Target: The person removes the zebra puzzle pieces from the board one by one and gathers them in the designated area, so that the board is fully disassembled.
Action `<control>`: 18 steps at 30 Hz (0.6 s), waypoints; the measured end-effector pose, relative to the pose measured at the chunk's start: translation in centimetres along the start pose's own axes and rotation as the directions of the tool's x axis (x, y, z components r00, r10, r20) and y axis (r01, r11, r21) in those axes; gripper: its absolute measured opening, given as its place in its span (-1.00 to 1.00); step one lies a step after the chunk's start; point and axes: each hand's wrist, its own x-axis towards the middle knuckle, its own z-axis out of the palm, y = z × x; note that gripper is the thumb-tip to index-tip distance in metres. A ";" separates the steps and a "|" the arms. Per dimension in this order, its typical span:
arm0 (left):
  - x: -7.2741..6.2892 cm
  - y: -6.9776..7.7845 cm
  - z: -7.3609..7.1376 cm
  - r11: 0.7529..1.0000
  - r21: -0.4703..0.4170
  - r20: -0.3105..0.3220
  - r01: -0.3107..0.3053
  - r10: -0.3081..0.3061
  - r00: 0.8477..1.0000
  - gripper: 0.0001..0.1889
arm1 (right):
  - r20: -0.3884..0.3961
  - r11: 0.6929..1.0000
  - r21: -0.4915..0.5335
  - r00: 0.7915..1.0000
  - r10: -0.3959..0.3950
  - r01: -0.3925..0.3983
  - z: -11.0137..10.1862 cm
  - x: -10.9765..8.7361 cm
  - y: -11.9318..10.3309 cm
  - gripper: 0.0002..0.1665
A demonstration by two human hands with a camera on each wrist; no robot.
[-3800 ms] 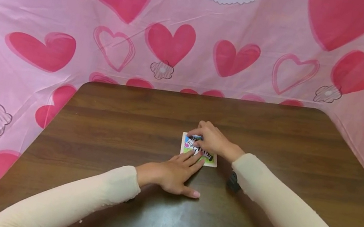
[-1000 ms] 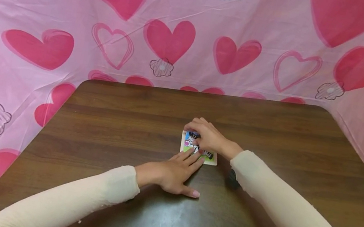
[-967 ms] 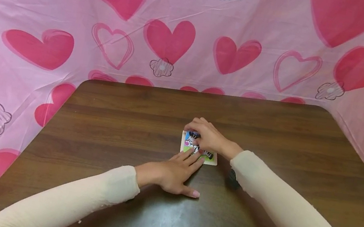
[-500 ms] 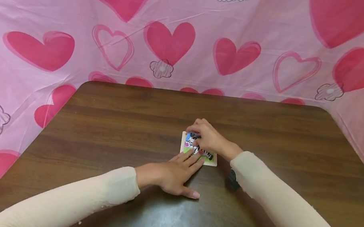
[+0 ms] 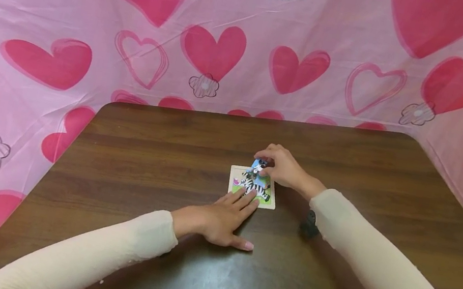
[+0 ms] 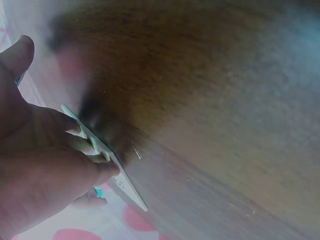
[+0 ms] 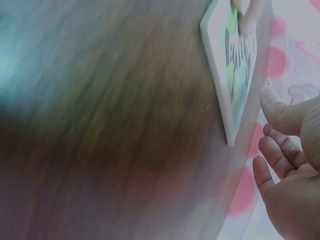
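Note:
A small square zebra jigsaw puzzle (image 5: 266, 201) lies on the brown table, its upper left showing bare pale board. My left hand (image 5: 225, 220) rests with straight, spread fingers on the puzzle's near edge. Above the far edge, my right hand (image 5: 285, 167) pinches a puzzle piece (image 5: 258, 166) with blue and black-and-white stripes between thumb and fingers. In the left wrist view the left fingers lie on the pale puzzle board (image 6: 131, 189). The right wrist view shows the right hand (image 7: 290, 155) off the board, with the piece mostly hidden.
The wooden table (image 5: 156, 152) surrounds the puzzle. A pink cloth with hearts (image 5: 213, 51) hangs behind and beside the table. A dark wrist device (image 5: 309, 225) shows under the right sleeve.
The right hand has lifted a puzzle piece from the board's upper part and moved it right and away, baring pale board. The left hand stays in place.

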 end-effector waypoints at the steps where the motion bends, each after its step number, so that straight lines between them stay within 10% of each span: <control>1: 0.0 0.0 0.0 1.000 -0.002 0.001 0.001 -0.001 1.000 0.04 | -0.005 1.000 0.005 1.000 0.007 -0.007 -0.2 -0.1 0.2 -0.55; 18: -0.2 0.0 -0.1 1.000 -0.017 -0.008 -0.001 0.001 1.000 0.03 | -0.068 0.970 0.007 0.968 0.241 -0.241 -3.2 -2.8 5.3 -0.59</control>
